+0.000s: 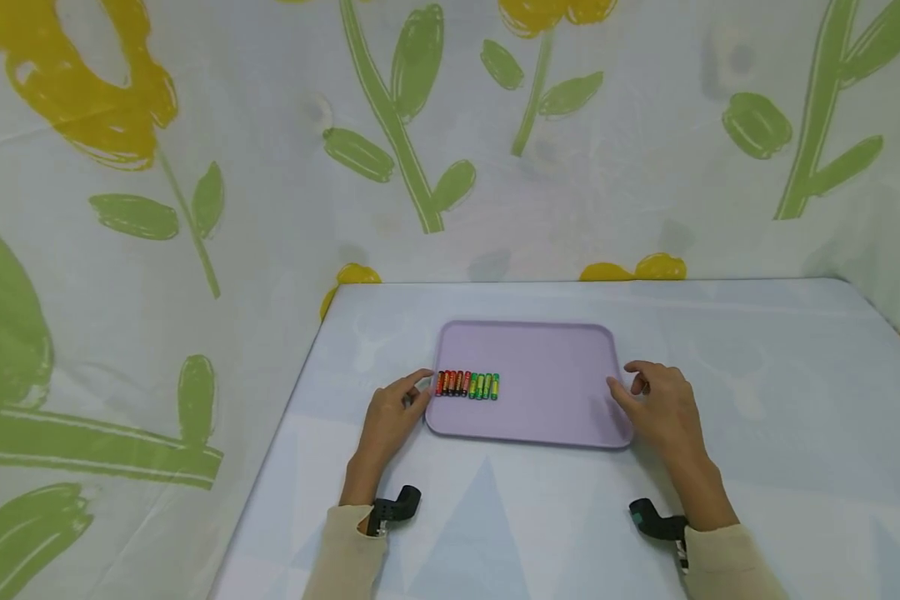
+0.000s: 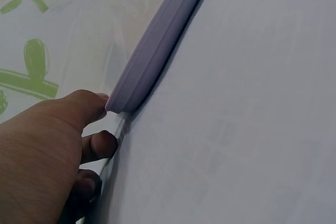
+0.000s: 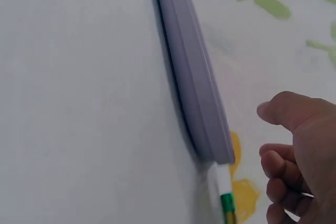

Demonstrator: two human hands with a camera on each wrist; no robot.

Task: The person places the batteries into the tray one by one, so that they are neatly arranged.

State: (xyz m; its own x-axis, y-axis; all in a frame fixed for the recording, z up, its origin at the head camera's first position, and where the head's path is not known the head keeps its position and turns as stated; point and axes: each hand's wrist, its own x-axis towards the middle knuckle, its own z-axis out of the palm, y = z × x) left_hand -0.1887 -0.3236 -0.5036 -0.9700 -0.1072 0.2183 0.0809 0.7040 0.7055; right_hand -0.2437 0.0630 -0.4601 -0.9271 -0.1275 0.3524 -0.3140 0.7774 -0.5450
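Note:
A lilac tray (image 1: 543,383) lies flat on the table. Along its left side, a row of red-and-black batteries (image 1: 452,383) is followed by several green batteries (image 1: 484,386), all side by side. My left hand (image 1: 393,417) is at the tray's left edge; in the left wrist view its thumb appears at the rim, the other fingers bent loosely below. On the opposite side, my right hand (image 1: 663,412) hovers by the right rim with fingers loosely curled and nothing between them. The right wrist view shows it apart from the tray.
The pale table (image 1: 780,400) extends around the tray, with a flower-print curtain (image 1: 607,192) behind and to the left. Past the tray corner in the right wrist view is a slim green-and-gold object (image 3: 228,208), partly cut off. Black wrist mounts (image 1: 397,504) sit at both sleeves.

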